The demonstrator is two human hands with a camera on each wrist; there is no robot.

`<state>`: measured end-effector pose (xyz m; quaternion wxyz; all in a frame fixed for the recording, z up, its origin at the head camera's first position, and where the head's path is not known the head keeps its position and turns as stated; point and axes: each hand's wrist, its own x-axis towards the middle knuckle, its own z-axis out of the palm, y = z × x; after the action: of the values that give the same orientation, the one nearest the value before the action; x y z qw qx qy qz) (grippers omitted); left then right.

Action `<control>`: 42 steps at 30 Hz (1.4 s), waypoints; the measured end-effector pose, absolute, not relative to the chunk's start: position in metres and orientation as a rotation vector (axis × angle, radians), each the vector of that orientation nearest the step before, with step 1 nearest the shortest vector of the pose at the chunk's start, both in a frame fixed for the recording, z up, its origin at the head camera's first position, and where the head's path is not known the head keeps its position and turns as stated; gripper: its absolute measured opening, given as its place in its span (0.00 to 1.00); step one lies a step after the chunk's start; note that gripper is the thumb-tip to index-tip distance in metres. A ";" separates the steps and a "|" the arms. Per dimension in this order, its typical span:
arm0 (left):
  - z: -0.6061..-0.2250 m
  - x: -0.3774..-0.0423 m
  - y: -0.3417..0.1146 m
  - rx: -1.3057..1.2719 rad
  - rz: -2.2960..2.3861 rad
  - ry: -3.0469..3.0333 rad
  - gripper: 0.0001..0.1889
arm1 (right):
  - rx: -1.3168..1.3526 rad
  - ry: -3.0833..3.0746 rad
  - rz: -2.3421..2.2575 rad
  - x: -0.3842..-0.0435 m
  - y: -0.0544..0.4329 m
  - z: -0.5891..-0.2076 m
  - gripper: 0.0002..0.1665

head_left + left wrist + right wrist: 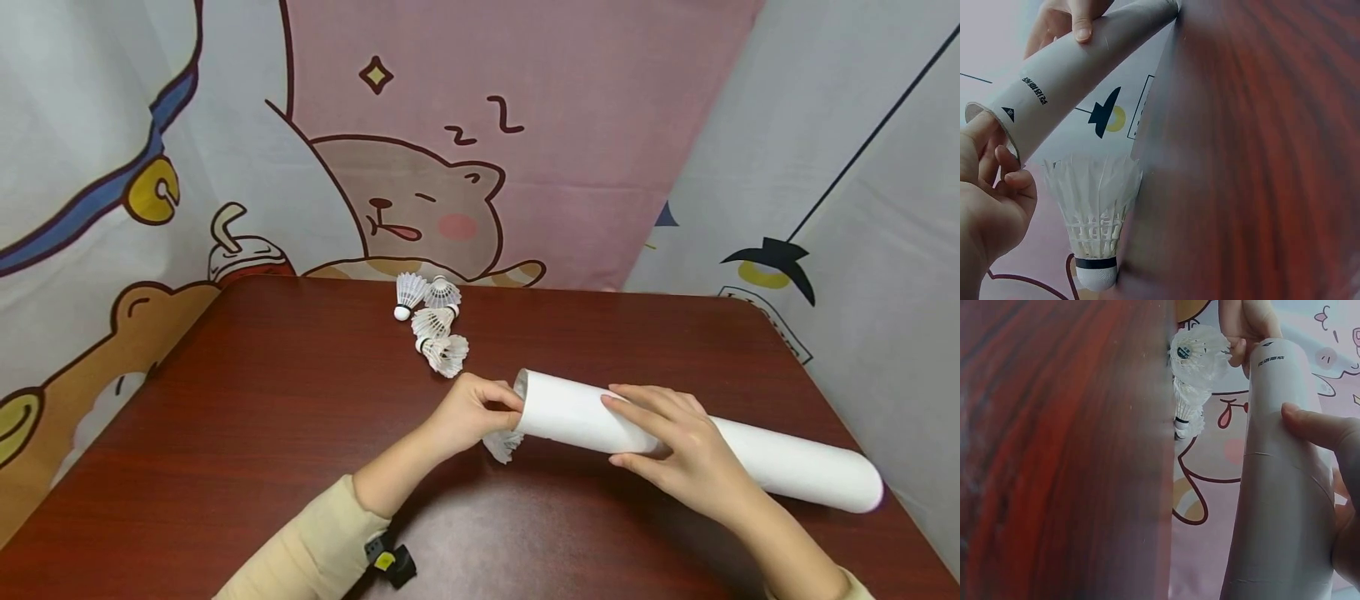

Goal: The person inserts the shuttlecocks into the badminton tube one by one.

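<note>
A long white shuttlecock tube [577,410] slants above the table, its mouth toward the left. My right hand [678,446] grips it around the middle, thumb on the near side and fingers over the far side. At the mouth is my left hand [474,414], with fingertips reaching inside the rim; I cannot tell whether they hold anything there. A white feather shuttlecock [1094,212] with a dark band stands cork down on the table below the mouth. In the head view the left hand and tube partly cover it.
Toward the back of the dark red-brown table [300,400], several shuttlecocks [442,354] lie in a loose group. A cartoon-printed curtain [600,150] hangs directly behind the table. A black strap with a yellow mark [386,560] sits by the left sleeve.
</note>
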<state>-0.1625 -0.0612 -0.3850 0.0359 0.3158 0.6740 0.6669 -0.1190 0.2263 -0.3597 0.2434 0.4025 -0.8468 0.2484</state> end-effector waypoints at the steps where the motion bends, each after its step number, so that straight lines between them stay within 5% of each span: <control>1: -0.384 -0.162 -0.061 0.962 2.040 2.071 0.05 | 1.103 -2.311 0.678 -0.119 0.226 -0.360 0.36; 17: -0.376 -0.172 -0.078 1.114 1.929 2.023 0.06 | 1.102 -2.316 0.682 -0.119 0.228 -0.356 0.36; 42: -0.389 -0.229 -0.158 0.482 2.345 2.425 0.13 | 1.074 -2.367 0.674 -0.119 0.230 -0.357 0.37</control>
<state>-0.2290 -0.1580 -0.3894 -0.1328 0.1403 0.7052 0.6821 -0.1194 0.2302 -0.3567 0.2263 0.3897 -0.8586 0.2444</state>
